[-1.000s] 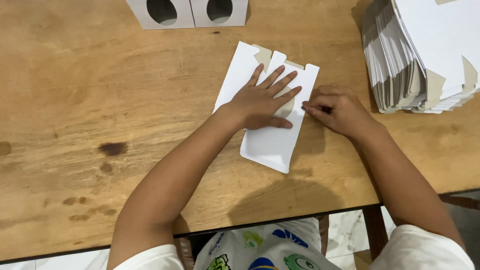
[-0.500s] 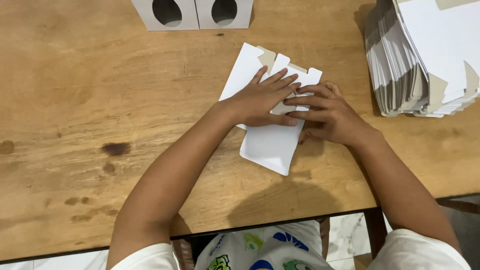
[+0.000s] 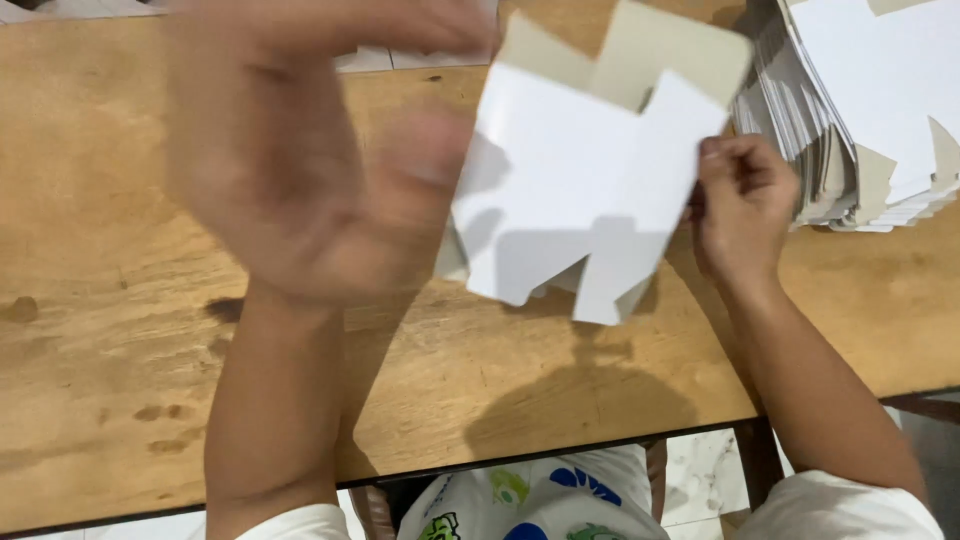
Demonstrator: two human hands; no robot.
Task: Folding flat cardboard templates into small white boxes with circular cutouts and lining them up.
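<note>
A white die-cut cardboard blank [image 3: 585, 180] with grey flaps is lifted off the wooden table [image 3: 90, 300], close to the camera. My right hand [image 3: 740, 205] pinches its right edge. Raised and blurred, my left hand [image 3: 300, 150] spreads its fingers wide at the blank's left side; whether it touches the card I cannot tell.
A tall stack of flat white blanks [image 3: 860, 110] sits at the table's right rear. Two folded white boxes [image 3: 400, 58] stand at the far edge, mostly hidden behind my left hand. The table's front edge runs along the bottom, with my lap below it.
The blank lay flat under both hands; now it is lifted up toward the camera in my right hand. My left hand has come off it and swung up, blurred.
</note>
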